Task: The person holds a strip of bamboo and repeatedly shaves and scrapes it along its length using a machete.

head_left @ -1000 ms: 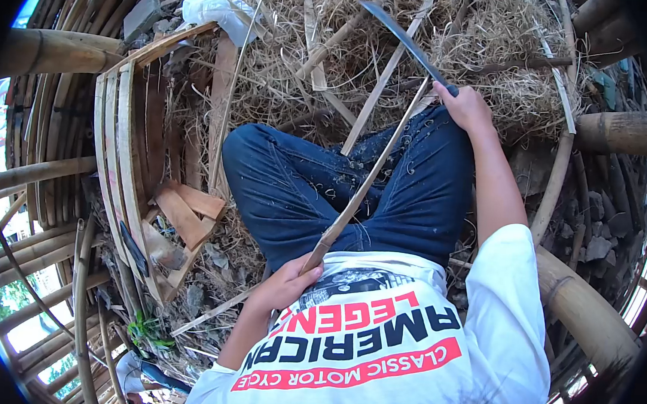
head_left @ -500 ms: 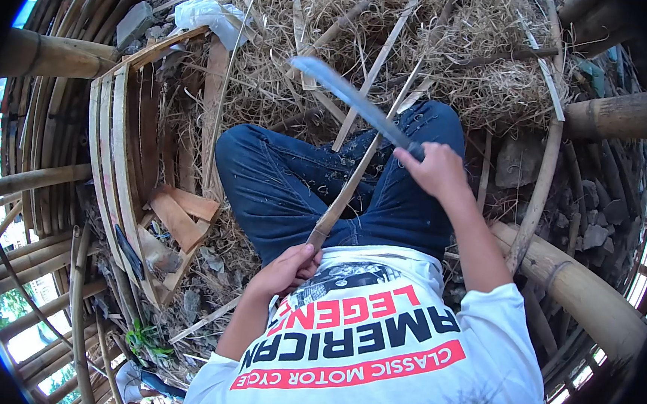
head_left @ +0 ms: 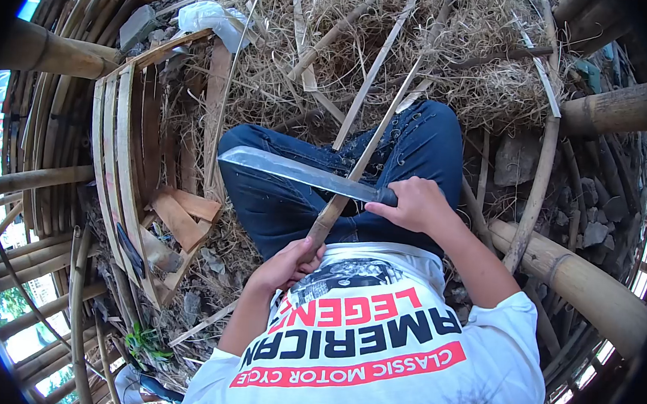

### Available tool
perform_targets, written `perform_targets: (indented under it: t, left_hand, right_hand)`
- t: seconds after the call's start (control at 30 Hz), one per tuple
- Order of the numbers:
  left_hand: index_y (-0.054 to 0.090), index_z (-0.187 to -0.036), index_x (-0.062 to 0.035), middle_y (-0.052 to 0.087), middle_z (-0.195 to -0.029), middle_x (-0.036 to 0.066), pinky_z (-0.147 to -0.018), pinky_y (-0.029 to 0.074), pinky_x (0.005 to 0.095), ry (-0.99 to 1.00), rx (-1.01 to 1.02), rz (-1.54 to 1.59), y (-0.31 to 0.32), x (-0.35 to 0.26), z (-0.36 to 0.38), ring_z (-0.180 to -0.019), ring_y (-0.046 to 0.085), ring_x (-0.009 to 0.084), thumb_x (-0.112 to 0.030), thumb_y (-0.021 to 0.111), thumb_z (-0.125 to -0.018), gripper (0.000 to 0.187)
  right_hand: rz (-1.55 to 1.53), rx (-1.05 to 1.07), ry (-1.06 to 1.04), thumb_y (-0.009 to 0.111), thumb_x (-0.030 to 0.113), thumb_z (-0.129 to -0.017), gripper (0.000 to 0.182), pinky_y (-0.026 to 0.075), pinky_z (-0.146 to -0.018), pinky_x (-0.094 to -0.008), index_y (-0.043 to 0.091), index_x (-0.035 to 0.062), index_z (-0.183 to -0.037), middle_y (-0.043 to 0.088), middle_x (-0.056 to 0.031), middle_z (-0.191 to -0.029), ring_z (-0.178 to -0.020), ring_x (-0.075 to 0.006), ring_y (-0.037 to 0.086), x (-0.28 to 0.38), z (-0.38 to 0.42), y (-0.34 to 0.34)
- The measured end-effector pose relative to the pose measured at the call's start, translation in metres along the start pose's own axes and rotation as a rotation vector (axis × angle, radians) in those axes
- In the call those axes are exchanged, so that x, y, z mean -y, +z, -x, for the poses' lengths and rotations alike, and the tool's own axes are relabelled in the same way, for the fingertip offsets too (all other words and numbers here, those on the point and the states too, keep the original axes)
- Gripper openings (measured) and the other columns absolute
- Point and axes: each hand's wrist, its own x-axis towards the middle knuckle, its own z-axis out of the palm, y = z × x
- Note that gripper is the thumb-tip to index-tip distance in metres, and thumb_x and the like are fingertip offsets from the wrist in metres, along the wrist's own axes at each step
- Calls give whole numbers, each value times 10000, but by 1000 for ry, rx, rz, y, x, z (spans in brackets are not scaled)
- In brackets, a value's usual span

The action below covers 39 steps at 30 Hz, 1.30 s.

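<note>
My left hand [head_left: 291, 263] is closed around the thick near end of a long bamboo strip [head_left: 327, 221], which slants away over my lap. In my right hand [head_left: 413, 205] is the dark handle of a machete [head_left: 284, 169]. Its broad blade points left and crosses over the strip, a short way beyond my left hand. Below it are my crossed legs in dark trousers [head_left: 262, 220], dotted with thin curled shavings.
Beyond my legs lies a heap of shavings [head_left: 489, 86] with several loose strips on it. A slatted wooden crate [head_left: 120, 158] with wood pieces stands at left, near a white plastic bag [head_left: 210, 18]. Thick bamboo poles [head_left: 573, 276] and broken stones [head_left: 518, 159] flank the right side.
The machete has come down and toward my body, from raised over my right knee to lying across the strip. My left hand keeps its hold on the strip, nearly unmoved.
</note>
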Motion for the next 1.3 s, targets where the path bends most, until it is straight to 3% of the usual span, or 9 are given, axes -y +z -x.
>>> perform_targets:
  t: [0.37, 0.47, 0.67, 0.83, 1.3]
  left_hand:
    - [537, -1024, -98, 453, -787, -98, -511, 263, 134, 123, -26, -193, -2, 5, -2, -626, 337, -15, -499, 418, -1036, 418]
    - [541, -1031, -112, 451, -786, -102, -521, 267, 141, 94, -20, -160, -3, 4, -1, -630, 338, -14, -522, 431, -1024, 425]
    - [534, -1026, -117, 426, -758, -107, -514, 250, 155, 65, -70, -195, 1, 1, 2, -631, 327, -13, -548, 449, -1004, 440]
    - [523, -1004, -117, 393, -748, -109, -523, 229, 167, 116, -24, -248, 1, 3, 10, -631, 300, -6, -563, 466, -990, 450]
    - [515, -995, -89, 386, -751, -101, -576, 232, 182, 144, -35, -267, 6, -1, 13, -662, 297, 13, -526, 501, -992, 438]
  right_hand:
    - [92, -154, 129, 529, 778, -818, 793, 556, -760, -485, 710, 7, -779, 708, -210, -810, -827, -393, 701, -45, -37, -21]
    - [136, -99, 149, 529, 783, -816, 798, 556, -756, -485, 706, 7, -772, 708, -204, -804, -824, -390, 700, -47, -41, -22]
    - [112, -183, 110, 532, 783, -815, 800, 558, -762, -487, 706, 3, -781, 704, -218, -794, -817, -400, 701, -50, -44, -17]
    - [-5, -186, 325, 536, 761, -829, 780, 547, -815, -487, 723, 4, -819, 712, -238, -862, -885, -406, 698, -80, -68, -45]
    - [11, -194, 364, 539, 758, -829, 760, 529, -848, -477, 719, 20, -830, 716, -219, -929, -948, -383, 690, -92, -89, -63]
